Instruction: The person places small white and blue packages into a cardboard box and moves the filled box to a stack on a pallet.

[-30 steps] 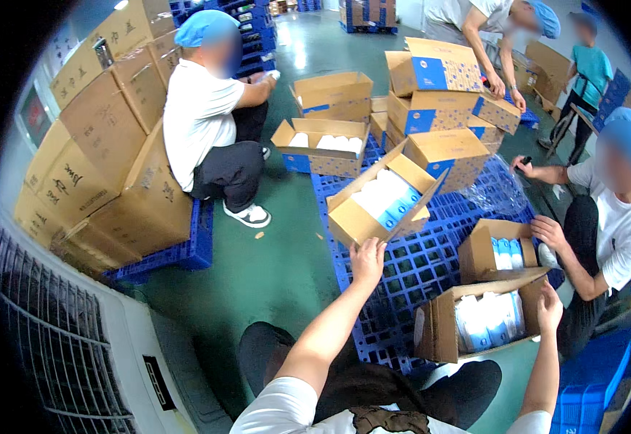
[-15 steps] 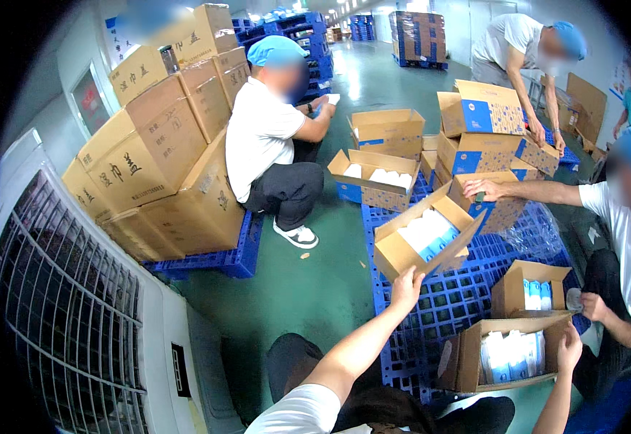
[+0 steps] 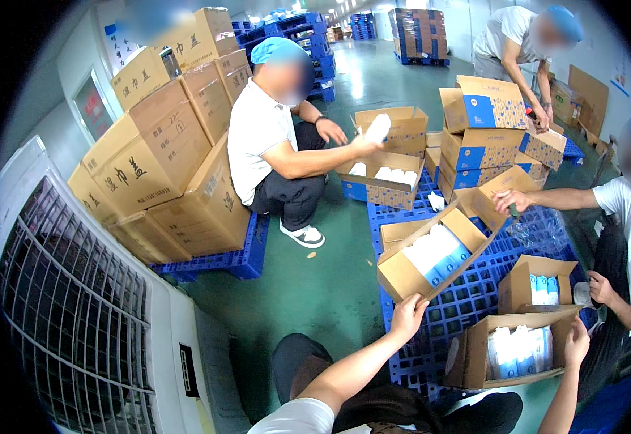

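Observation:
My left hand (image 3: 409,317) is closed on the near edge of an open cardboard carton (image 3: 401,281), which is tilted and holds white-and-blue packs (image 3: 437,254). Closer to me, a second open carton (image 3: 478,354) contains several upright white-and-blue packs (image 3: 519,353). My right hand (image 3: 577,338) grips this carton's right edge, fingers partly hidden behind the cardboard. The hand of a co-worker (image 3: 512,201) at the right is at the far flap of the tilted carton, with a small dark green item in it.
A blue plastic pallet (image 3: 467,300) lies under the cartons. Behind the near carton stands a smaller open carton (image 3: 512,289). Stacked cartons (image 3: 480,148) rise at the far side. A squatting co-worker (image 3: 272,145) holds a white pack (image 3: 378,128) over another open carton (image 3: 380,195). Large boxes (image 3: 149,152) fill the left.
The squatting co-worker has swung an arm out with a white pack toward the open cartons. At the right, the co-worker's hand and the tilted carton's flap have shifted. My hands keep their holds.

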A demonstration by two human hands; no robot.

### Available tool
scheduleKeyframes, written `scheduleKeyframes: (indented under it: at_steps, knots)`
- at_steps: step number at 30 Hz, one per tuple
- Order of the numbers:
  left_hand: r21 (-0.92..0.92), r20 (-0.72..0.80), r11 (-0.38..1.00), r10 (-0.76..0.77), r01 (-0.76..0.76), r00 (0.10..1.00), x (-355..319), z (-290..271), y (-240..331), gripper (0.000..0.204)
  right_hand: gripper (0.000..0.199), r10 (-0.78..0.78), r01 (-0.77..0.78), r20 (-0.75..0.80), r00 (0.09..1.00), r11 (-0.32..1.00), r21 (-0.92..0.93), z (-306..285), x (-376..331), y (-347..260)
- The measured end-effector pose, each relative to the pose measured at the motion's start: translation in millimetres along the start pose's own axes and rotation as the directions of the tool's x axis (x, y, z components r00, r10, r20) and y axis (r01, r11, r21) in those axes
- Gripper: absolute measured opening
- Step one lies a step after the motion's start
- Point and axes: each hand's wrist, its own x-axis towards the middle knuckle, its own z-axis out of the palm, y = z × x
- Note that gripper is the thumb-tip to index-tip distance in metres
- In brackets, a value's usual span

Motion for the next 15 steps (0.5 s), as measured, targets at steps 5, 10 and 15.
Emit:
scheduleKeyframes:
  at_steps: [5, 10, 15]
  knots:
    - [0.022, 0.053, 0.998, 0.065, -0.067, 0.996, -26.8, -1.6, -4.2, 0.017, 0.034, -0.041, 0.041, 0.014, 0.999, 0.997, -0.062, -1.5, -3.6, 4.1]
    - [0.026, 0.133, 0.999, 0.028, -0.032, 0.991, -64.3, 4.6, -9.9, 0.019, 0.038, 0.046, -0.049, 0.068, 0.997, 0.998, 0.036, -6.5, 1.3, -9.6]
    - [0.064, 0.381, 0.998, -0.004, -0.022, 0.925, -98.3, -19.7, -55.1, 0.018, 0.034, 0.078, -0.08, 0.113, 0.991, 0.997, 0.014, 1.4, 7.6, -2.0]
